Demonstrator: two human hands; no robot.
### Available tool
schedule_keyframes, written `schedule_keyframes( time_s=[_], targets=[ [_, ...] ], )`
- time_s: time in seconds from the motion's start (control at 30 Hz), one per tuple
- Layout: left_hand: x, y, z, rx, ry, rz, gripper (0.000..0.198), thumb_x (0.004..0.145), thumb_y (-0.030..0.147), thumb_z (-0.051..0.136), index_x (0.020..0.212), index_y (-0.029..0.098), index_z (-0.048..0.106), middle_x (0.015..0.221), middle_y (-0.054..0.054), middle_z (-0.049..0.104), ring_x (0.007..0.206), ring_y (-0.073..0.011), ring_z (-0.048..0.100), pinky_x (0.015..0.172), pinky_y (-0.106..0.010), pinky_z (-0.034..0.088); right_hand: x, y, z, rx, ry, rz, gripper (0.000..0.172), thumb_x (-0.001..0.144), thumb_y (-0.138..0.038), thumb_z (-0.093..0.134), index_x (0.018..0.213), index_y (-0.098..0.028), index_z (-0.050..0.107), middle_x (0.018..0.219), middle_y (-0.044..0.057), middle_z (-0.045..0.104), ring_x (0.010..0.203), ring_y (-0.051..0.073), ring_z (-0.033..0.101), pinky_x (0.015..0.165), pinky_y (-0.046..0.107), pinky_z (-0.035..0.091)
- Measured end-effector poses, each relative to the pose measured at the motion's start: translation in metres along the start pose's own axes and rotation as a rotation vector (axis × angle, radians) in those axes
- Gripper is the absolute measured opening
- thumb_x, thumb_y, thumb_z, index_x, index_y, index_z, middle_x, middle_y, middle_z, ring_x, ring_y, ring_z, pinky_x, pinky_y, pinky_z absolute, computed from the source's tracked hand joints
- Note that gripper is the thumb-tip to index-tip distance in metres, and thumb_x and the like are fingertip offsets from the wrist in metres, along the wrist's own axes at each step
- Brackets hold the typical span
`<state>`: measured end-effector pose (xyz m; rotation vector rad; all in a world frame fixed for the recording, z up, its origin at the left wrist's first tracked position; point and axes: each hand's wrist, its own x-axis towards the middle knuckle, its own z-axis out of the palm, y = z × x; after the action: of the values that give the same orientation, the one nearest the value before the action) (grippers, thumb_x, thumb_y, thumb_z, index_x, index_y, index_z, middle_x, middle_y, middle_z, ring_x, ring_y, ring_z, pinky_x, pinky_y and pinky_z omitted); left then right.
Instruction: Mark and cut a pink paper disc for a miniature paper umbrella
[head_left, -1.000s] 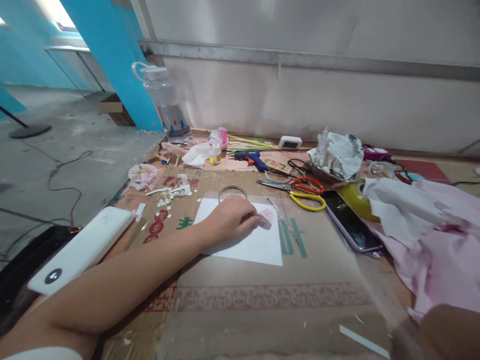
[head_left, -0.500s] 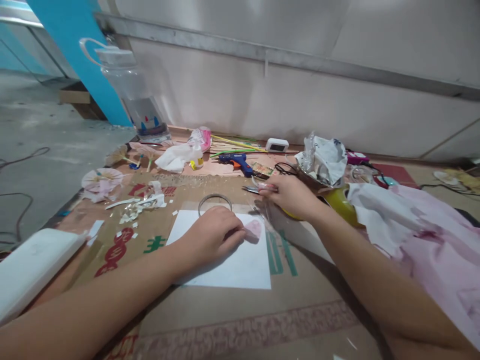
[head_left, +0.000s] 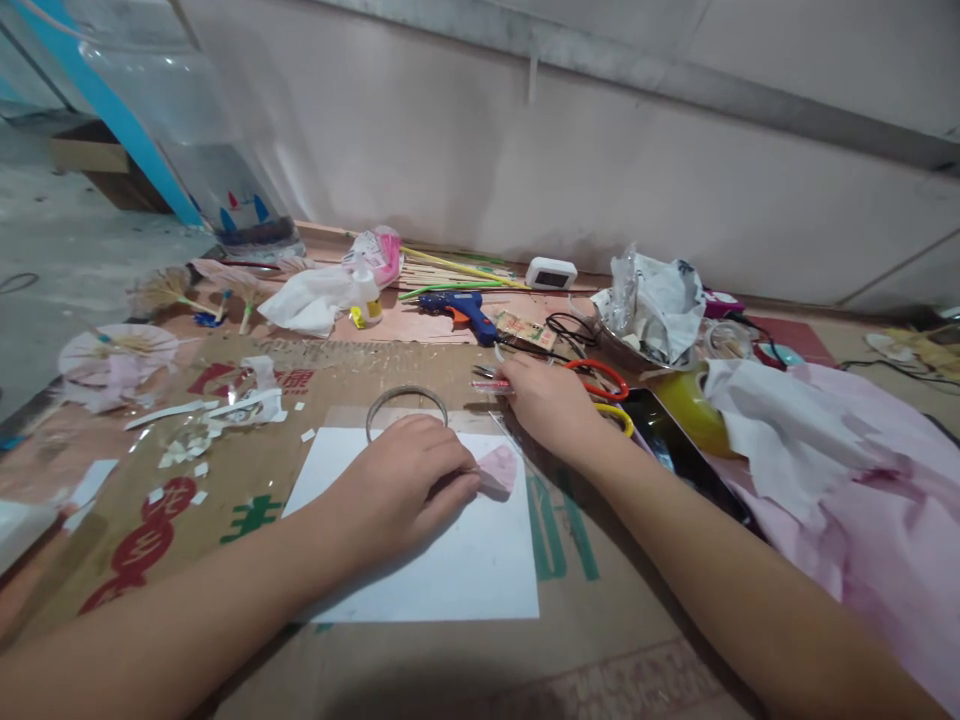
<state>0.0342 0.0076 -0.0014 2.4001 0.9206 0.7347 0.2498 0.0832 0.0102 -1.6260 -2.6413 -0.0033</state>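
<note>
My left hand [head_left: 420,475] rests on a sheet of white paper [head_left: 465,570], fingers closed in a pinch on the narrow end of a small pink petal-shaped piece [head_left: 497,470]. A metal ring [head_left: 370,408] lies just behind that hand. Over the cardboard to the right, my right hand [head_left: 547,405] has curled fingers at a slim, clear pen-like tube [head_left: 491,388] with red in it. Beside its fingertips show dark pointed metal tips [head_left: 486,371]. Red [head_left: 606,378] and yellow loop handles stick out behind the hand, which partly covers them.
Behind lie a blue glue gun [head_left: 461,312], thin sticks [head_left: 457,275] and a small white device [head_left: 550,273]. A dark phone [head_left: 679,450] and pink-white cloth [head_left: 840,470] are at right. Paper scraps [head_left: 195,440], pleated pink pieces [head_left: 120,360] and a large water bottle [head_left: 202,140] stand left.
The view has shifted closer and right. My right hand has come lower with the tube, uncovering the red and yellow handles and the phone. My left hand keeps its pinch on the pink piece.
</note>
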Motion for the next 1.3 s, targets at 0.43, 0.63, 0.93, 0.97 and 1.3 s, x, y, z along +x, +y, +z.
schedule_keyframes(
  time_s=[0.43,0.63,0.93,0.97,1.3],
  targets=[
    [-0.004,-0.004,-0.001,0.006,0.105,0.027,0.022,0.099,0.039,0.060,0.106,0.020,0.070,0.102,-0.007,0.071,0.096,-0.0218,0.062,0.087,-0.038,0.046,-0.031,-0.019,-0.055,1.791,-0.411,0.029,0.030,0.092,-0.043,0.067,0.089,-0.022,0.047,0.072,-0.006,0.064,0.039,0.004,0.021,0.039,0.021,0.018],
    [-0.005,0.007,-0.014,-0.010,0.436,-0.061,0.016,0.100,0.032,0.060,0.109,0.022,0.068,0.106,-0.004,0.074,0.101,-0.0179,0.067,0.089,-0.031,0.052,-0.034,-0.038,-0.044,1.972,-0.525,0.017,0.028,0.089,-0.037,0.073,0.089,-0.020,0.051,0.061,-0.006,0.066,0.035,0.002,0.023,0.037,0.018,0.016],
    [-0.001,0.018,-0.019,-0.166,0.510,-0.202,0.009,0.094,0.029,0.067,0.094,0.022,0.073,0.094,0.000,0.076,0.089,-0.0151,0.071,0.083,-0.028,0.055,-0.037,-0.047,-0.042,1.941,-0.440,0.028,0.033,0.087,-0.035,0.076,0.099,-0.022,0.048,0.058,-0.010,0.062,0.038,0.003,0.024,0.040,0.016,0.018],
    [-0.001,0.018,-0.018,-0.162,0.513,-0.194,0.008,0.094,0.028,0.067,0.093,0.022,0.073,0.093,0.000,0.076,0.087,-0.0146,0.071,0.083,-0.028,0.055,-0.037,-0.047,-0.043,1.943,-0.443,0.023,0.032,0.087,-0.034,0.075,0.099,-0.023,0.048,0.058,-0.010,0.061,0.038,0.003,0.024,0.040,0.016,0.018],
    [-0.006,0.019,-0.020,-0.077,0.564,-0.022,0.003,0.092,0.021,0.070,0.091,0.022,0.068,0.089,0.001,0.073,0.085,-0.0136,0.069,0.080,-0.028,0.053,-0.039,-0.049,-0.042,1.959,-0.449,-0.072,0.033,0.089,-0.038,0.074,0.102,-0.024,0.046,0.061,-0.010,0.063,0.038,0.003,0.022,0.041,0.017,0.021]
  ],
)
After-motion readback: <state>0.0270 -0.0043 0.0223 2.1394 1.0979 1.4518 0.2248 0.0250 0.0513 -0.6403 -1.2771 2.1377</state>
